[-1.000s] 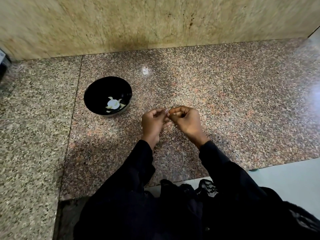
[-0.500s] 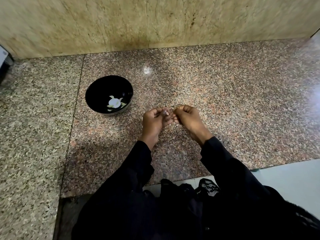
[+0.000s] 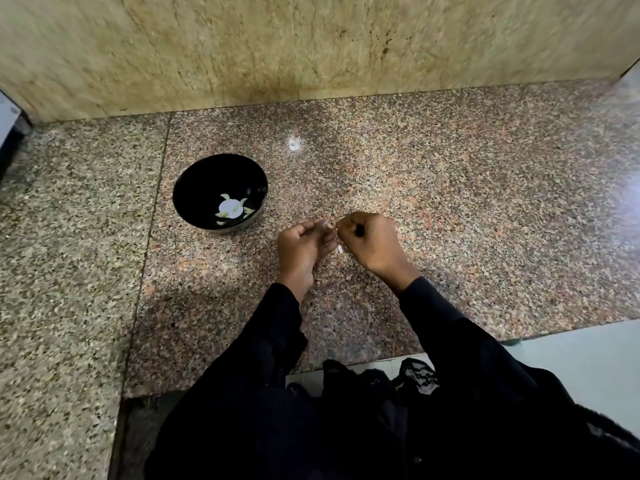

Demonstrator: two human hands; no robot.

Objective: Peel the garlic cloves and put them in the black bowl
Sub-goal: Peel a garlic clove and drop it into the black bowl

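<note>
Both hands curled, fingertips meeting over the surface: left hand [image 3: 304,244] & right hand [image 3: 369,240] pinch a garlic clove [image 3: 333,227], barely visible. Hold clove firm w/ left, strip skin w/ right. Black bowl [image 3: 194,188] sits just left w/ peeled cloves [image 3: 231,208].

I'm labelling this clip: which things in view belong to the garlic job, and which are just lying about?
Job:
left hand
right hand
garlic clove pinched between both hands
black bowl
peeled garlic inside it

Lying about:
pale scrap on the granite counter

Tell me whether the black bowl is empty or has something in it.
Not empty. The black bowl stands upright on the counter with several pale garlic pieces lying at its bottom, far from full.
</note>
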